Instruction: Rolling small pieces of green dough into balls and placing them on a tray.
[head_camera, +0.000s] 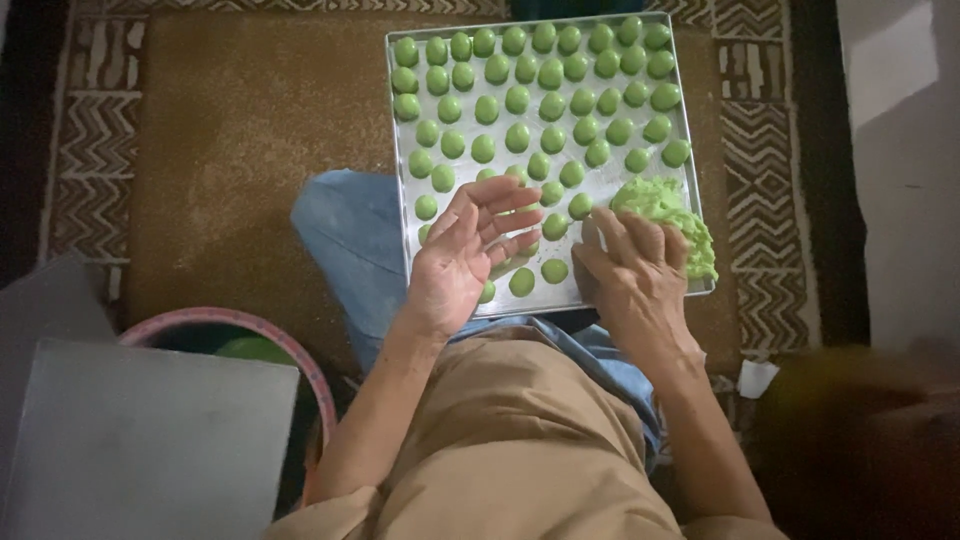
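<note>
A brown carpet (230, 150) with a zigzag border covers the floor; a person sits on it, a square metal baking tray (420, 215) resting across the lap. Rows of small green dough balls (517, 98) fill the tray from its far edge almost to its near edge. A loose lump of green dough (672, 215) lies against the tray's right edge near the near right corner. At the near left of the view, a grey board (140, 440) partly covers a pink-rimmed basin (300, 345). The left hand (465, 250) is held palm up and slack above the near rows, grasping nothing visible. The right hand (632, 270) rests palm down on the lump, fingers pressed into it; whether they pinch a piece cannot be told. Risk: the hovering left hand could flatten balls beneath it, and the tray could tilt on the lap.
</note>
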